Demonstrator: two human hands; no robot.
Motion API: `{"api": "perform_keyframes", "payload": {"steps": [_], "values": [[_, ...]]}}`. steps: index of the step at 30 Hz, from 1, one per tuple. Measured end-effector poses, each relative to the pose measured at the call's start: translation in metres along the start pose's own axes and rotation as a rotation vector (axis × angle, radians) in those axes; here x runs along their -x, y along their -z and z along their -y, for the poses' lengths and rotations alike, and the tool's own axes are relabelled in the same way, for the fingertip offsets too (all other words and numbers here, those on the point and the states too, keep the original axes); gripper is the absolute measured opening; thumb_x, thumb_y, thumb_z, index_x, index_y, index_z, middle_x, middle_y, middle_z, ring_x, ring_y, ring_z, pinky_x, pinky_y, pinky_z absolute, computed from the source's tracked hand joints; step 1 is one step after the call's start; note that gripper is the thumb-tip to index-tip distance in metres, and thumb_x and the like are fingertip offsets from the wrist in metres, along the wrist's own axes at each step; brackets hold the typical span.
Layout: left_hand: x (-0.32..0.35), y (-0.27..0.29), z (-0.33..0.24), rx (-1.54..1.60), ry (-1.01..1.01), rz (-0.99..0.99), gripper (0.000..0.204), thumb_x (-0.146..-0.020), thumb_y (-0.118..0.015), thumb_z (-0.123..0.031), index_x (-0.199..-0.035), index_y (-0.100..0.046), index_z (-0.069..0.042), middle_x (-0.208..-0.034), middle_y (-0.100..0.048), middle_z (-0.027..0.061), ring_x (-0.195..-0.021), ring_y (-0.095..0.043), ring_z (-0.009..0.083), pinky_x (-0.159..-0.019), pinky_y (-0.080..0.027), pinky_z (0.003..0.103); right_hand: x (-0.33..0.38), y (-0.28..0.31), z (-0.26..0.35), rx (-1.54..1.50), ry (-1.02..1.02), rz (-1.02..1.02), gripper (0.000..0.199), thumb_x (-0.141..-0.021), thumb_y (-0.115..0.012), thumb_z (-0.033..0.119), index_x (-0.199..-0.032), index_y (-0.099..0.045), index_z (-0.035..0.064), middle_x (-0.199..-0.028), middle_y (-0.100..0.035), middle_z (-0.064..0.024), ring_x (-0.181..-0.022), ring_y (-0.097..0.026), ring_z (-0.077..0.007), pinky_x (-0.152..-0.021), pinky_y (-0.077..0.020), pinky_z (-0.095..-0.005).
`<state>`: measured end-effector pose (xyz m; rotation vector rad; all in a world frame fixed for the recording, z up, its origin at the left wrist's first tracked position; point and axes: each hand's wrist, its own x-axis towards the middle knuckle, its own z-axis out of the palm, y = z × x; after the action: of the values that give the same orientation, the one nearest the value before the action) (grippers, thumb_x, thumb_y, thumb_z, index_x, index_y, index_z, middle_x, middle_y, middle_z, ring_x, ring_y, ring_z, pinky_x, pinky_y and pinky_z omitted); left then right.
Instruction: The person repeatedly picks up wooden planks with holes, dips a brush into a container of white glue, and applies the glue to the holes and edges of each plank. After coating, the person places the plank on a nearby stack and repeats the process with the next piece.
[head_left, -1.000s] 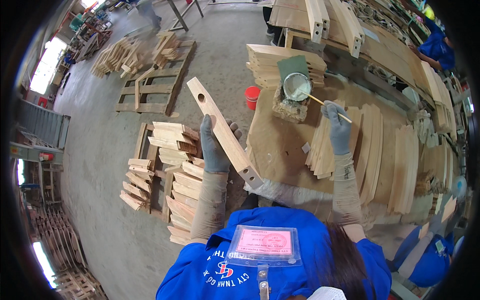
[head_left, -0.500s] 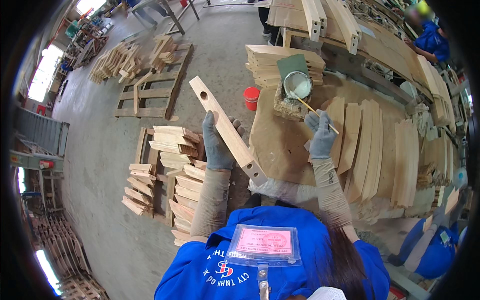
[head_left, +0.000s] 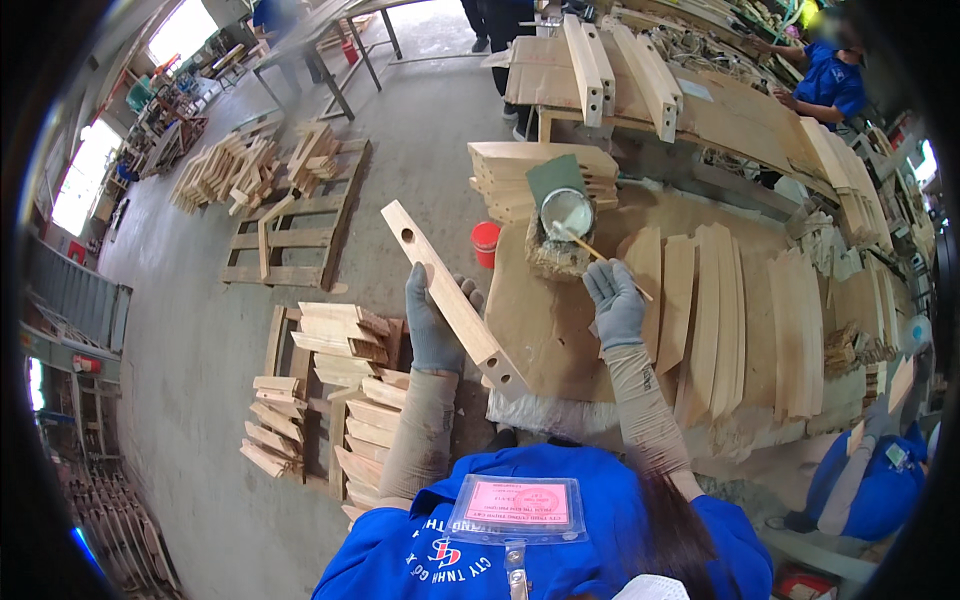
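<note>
Wood: pretty much everything here is pale timber, on the table and on the floor.
Left hand: the grey-gloved left hand [head_left: 436, 325] is wrapped tight around a long wooden slat [head_left: 451, 297], gripping it about mid-length. The slat tilts up and away to the left, and you can see a round hole near its top end.
Right hand: the gloved right hand [head_left: 614, 302] is pinched closed on a thin brush stick [head_left: 598, 256], whose far end pokes into the white bowl [head_left: 567, 212].
Bowl: sits just beyond the right hand, on a rough fibrous pad, with a green square behind it.
Table [head_left: 545, 330]: brown top, between and under both hands.
Curved boards [head_left: 720, 320]: a row of them lying flat to the right of the right hand.
Red cup [head_left: 485, 243]: between the slat and the bowl, lower down past the table edge.
Floor stacks [head_left: 340, 390]: short planks piled left of the left hand.
</note>
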<state>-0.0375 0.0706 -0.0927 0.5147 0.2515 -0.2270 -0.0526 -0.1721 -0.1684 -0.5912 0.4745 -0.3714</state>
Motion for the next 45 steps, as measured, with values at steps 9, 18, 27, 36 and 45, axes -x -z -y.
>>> {"api": "perform_keyframes", "payload": {"steps": [9, 18, 27, 36, 45], "values": [[-0.001, -0.012, 0.004, 0.036, 0.070, 0.024, 0.045, -0.081, -0.058, -0.046, -0.096, -0.046, -0.005, -0.076, -0.051, 0.0091, -0.068, -0.056, 0.0205, -0.062, -0.052, 0.031, -0.008, -0.007, 0.027, 0.085, 0.064, 0.079, 0.018, -0.088, -0.055, 0.016, -0.101, -0.060, 0.0043, -0.089, -0.065, -0.0108, -0.080, -0.064, -0.0200, -0.073, -0.0548, -0.0326], [-0.020, -0.032, 0.014, 0.018, 0.065, -0.034, 0.045, -0.080, -0.060, -0.047, -0.098, -0.047, -0.008, -0.078, -0.051, 0.0088, -0.069, -0.056, 0.0205, -0.063, -0.052, 0.031, -0.016, -0.018, 0.042, 0.226, 0.149, -0.009, 0.017, -0.087, -0.057, 0.016, -0.097, -0.060, 0.0022, -0.081, -0.065, -0.0090, -0.068, -0.064, -0.0165, -0.065, -0.0555, -0.0309], [-0.060, -0.045, 0.021, -0.026, 0.051, 0.103, 0.048, -0.080, -0.057, -0.050, -0.097, -0.044, -0.008, -0.078, -0.047, 0.0100, -0.067, -0.052, 0.0211, -0.061, -0.051, 0.031, 0.001, -0.043, 0.092, -0.013, -0.009, 0.245, 0.021, -0.089, -0.056, 0.024, -0.091, -0.058, 0.0033, -0.077, -0.063, -0.0054, -0.065, -0.061, -0.0128, -0.061, -0.0535, -0.0275], [-0.064, -0.081, 0.027, -0.058, 0.042, 0.156, 0.041, -0.084, -0.055, -0.047, -0.094, -0.050, -0.008, -0.071, -0.051, 0.0058, -0.061, -0.055, 0.0189, -0.059, -0.051, 0.031, 0.072, -0.065, 0.136, 0.340, 0.080, 0.392, 0.025, -0.091, -0.052, 0.024, -0.091, -0.057, 0.0001, -0.082, -0.060, -0.0101, -0.060, -0.059, -0.0112, -0.054, -0.0515, -0.0246], [-0.050, -0.105, 0.031, -0.109, 0.090, 0.235, 0.045, -0.082, -0.058, -0.046, -0.100, -0.050, -0.006, -0.071, -0.050, 0.0053, -0.063, -0.055, 0.0169, -0.059, -0.052, 0.029, 0.083, -0.067, 0.136, 0.574, 0.270, 0.395, 0.021, -0.093, -0.048, 0.016, -0.094, -0.058, -0.0022, -0.079, -0.061, -0.0098, -0.063, -0.060, -0.0138, -0.056, -0.0523, -0.0257]]}}
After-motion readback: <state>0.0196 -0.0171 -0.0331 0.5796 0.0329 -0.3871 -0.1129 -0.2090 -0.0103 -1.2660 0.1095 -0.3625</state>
